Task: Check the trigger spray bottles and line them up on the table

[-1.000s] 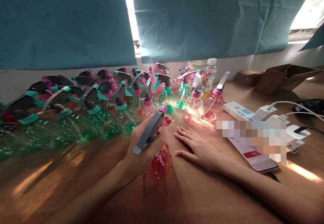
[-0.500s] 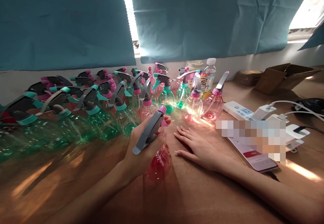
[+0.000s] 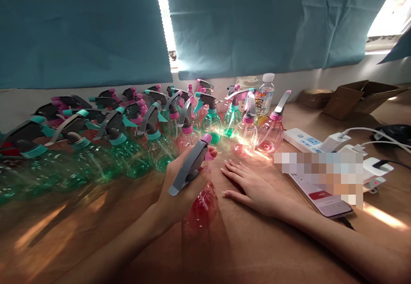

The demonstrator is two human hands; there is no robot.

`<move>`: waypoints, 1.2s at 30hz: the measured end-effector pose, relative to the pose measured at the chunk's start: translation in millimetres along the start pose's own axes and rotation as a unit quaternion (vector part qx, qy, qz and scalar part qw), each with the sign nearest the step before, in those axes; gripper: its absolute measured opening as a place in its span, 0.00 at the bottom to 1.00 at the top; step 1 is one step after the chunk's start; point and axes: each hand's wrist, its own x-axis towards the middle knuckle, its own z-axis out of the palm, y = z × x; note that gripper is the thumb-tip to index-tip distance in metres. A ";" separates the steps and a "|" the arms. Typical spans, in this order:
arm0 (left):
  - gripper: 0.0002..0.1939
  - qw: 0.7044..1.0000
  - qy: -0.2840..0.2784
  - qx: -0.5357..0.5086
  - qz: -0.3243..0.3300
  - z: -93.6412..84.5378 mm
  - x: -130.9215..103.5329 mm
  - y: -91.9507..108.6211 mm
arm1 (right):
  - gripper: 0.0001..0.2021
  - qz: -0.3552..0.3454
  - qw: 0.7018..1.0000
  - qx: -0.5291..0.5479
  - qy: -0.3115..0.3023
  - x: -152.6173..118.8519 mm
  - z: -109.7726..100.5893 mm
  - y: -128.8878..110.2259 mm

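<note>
My left hand [image 3: 183,181] is closed around the neck of a pink spray bottle [image 3: 202,207]. That bottle has a grey lever head with a pink nozzle, and its base stands on the brown table [image 3: 244,249]. The fingers partly hide its collar and trigger. To the right of it, my right hand [image 3: 250,185] lies flat on the tabletop, fingers stretched out and holding nothing. Beyond both hands stand two clear pink spray bottles, a nearer one [image 3: 244,138] and one [image 3: 270,132] beside it. A green spray bottle [image 3: 162,151] is just behind my left hand.
Rows of green and pink spray bottles [image 3: 93,160] fill the left and back. A phone [image 3: 321,198], partly pixelated, lies right of my right hand near a white power strip [image 3: 302,139] with plugged-in chargers. An open cardboard box [image 3: 343,100] and a drink bottle [image 3: 266,93] stand behind.
</note>
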 end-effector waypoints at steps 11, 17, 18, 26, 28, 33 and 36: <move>0.11 1.000 -0.004 0.012 -0.001 -0.9 0.8 3.4 | 0.36 -0.007 1.000 0.011 0.020 -0.2 2.7 2.2; 0.11 1.000 -0.004 0.009 -0.006 -0.1 0.7 3.3 | 0.35 -0.005 1.000 0.006 0.021 -0.7 2.3 1.6; 0.11 1.000 -0.003 0.010 -0.006 0.0 0.5 2.9 | 0.35 -0.005 1.000 0.009 0.023 -0.7 2.2 1.6; 0.15 0.998 -0.049 0.028 -0.013 -5.6 4.0 6.2 | 0.37 -0.003 1.000 -0.013 0.006 0.3 0.4 0.2; 0.17 0.997 -0.069 0.031 -0.026 -6.9 6.0 7.6 | 0.37 -0.001 1.000 -0.014 0.002 0.2 -0.1 0.0; 0.21 0.997 -0.073 0.033 -0.013 -5.4 7.3 4.3 | 0.35 -0.005 1.000 0.003 0.021 -0.6 0.6 1.1; 0.23 0.997 -0.071 0.031 -0.006 -4.9 6.3 -0.7 | 0.35 -0.006 1.000 0.015 0.024 -0.8 0.7 1.0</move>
